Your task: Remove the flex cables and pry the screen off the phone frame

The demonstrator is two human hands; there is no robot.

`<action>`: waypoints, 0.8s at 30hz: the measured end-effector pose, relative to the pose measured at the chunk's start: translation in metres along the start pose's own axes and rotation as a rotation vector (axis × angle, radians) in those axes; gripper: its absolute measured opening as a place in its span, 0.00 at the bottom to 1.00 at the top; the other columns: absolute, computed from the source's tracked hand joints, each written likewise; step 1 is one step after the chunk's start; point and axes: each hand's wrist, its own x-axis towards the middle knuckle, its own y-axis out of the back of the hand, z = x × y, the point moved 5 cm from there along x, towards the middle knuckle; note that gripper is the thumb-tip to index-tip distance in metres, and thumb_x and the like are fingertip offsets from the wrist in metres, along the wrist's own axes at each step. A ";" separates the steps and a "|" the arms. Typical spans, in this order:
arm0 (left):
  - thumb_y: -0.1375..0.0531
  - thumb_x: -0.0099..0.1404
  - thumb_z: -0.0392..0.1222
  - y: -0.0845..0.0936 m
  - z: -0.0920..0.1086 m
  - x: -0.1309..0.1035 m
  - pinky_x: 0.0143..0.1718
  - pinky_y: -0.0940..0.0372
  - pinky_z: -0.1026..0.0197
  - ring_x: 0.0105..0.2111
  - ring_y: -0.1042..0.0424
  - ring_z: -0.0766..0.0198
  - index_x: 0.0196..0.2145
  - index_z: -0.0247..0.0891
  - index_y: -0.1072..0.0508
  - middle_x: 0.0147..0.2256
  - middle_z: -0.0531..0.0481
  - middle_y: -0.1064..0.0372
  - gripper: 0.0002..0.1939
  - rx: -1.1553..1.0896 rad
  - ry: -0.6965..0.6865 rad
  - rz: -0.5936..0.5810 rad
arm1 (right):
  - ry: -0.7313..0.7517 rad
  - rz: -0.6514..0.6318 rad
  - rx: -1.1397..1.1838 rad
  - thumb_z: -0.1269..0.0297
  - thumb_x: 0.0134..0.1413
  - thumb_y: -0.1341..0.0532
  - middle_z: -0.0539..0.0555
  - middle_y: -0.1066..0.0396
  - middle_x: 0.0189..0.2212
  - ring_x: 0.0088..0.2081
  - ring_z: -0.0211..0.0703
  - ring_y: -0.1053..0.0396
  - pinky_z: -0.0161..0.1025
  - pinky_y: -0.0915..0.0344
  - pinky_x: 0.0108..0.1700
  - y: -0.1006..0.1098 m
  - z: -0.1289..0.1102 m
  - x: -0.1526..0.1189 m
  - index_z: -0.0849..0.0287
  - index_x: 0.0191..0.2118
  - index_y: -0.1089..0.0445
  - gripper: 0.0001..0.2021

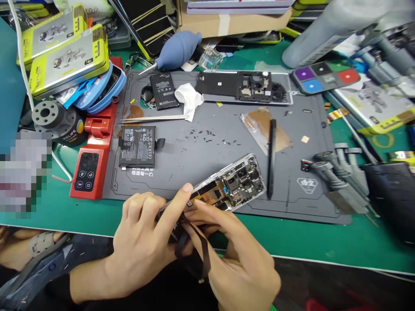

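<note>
An opened phone (246, 181) tilts above the front of the grey mat, its circuit board, cameras and orange-brown flex cable exposed. My left hand (145, 233) is closed around its lower end, the index finger stretched along the edge. My right hand (240, 250) meets it there, fingers pinched together against the phone's lower part. A black strip (205, 252) comes out between the fingers of my right hand and hangs down, a small pale piece at its end. My fingers hide the lower part of the phone. To the left lies a black battery (138, 147).
The grey mat (207, 155) carries tweezers (155, 119), a second battery (164, 90), a white tissue (189, 97), a black pen-like stick (271, 160) and a phone back part (240, 86). A red device (87, 172) borders it left; grey-handled tools (337, 177) stand right. Someone's arm (19, 250) shows lower left.
</note>
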 end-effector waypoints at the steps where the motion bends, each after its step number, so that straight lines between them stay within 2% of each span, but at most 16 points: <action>1: 0.41 0.80 0.48 0.000 0.000 0.000 0.60 0.38 0.52 0.48 0.34 0.54 0.72 0.36 0.31 0.40 0.46 0.34 0.28 -0.004 -0.002 0.003 | 0.006 -0.012 -0.004 0.78 0.70 0.32 0.49 0.18 0.46 0.44 0.30 0.20 0.26 0.23 0.47 -0.001 -0.001 0.002 0.56 0.62 0.25 0.20; 4: 0.41 0.81 0.46 0.000 0.001 0.001 0.58 0.38 0.52 0.47 0.35 0.55 0.71 0.35 0.30 0.40 0.47 0.34 0.26 -0.008 -0.011 0.010 | 0.013 -0.014 -0.011 0.78 0.70 0.32 0.48 0.20 0.43 0.41 0.28 0.23 0.26 0.25 0.45 -0.004 -0.005 0.007 0.57 0.55 0.24 0.13; 8: 0.43 0.83 0.49 0.001 0.000 0.003 0.56 0.39 0.52 0.47 0.35 0.54 0.71 0.34 0.30 0.40 0.47 0.34 0.26 -0.010 -0.020 0.007 | -0.024 0.004 0.019 0.78 0.69 0.33 0.46 0.22 0.41 0.40 0.28 0.25 0.26 0.26 0.45 -0.004 -0.005 0.008 0.56 0.48 0.25 0.10; 15: 0.45 0.84 0.53 0.002 -0.001 0.004 0.56 0.39 0.52 0.47 0.35 0.54 0.70 0.35 0.29 0.40 0.46 0.33 0.27 0.001 -0.035 -0.021 | -0.089 -0.028 0.081 0.78 0.69 0.33 0.48 0.20 0.45 0.41 0.30 0.23 0.27 0.24 0.45 -0.002 0.000 0.004 0.54 0.59 0.25 0.18; 20: 0.48 0.85 0.58 0.002 -0.001 0.002 0.56 0.39 0.50 0.48 0.34 0.53 0.72 0.35 0.30 0.40 0.45 0.33 0.30 0.015 -0.036 -0.011 | -0.055 -0.005 0.085 0.79 0.69 0.34 0.49 0.21 0.42 0.37 0.31 0.24 0.27 0.24 0.39 -0.002 -0.003 0.006 0.55 0.55 0.25 0.15; 24: 0.47 0.85 0.56 0.001 -0.001 0.000 0.57 0.39 0.50 0.48 0.34 0.53 0.75 0.37 0.34 0.41 0.45 0.33 0.31 0.015 -0.024 0.002 | 0.007 0.036 0.065 0.80 0.69 0.34 0.51 0.21 0.45 0.46 0.33 0.21 0.28 0.21 0.46 -0.003 -0.003 0.005 0.57 0.56 0.26 0.16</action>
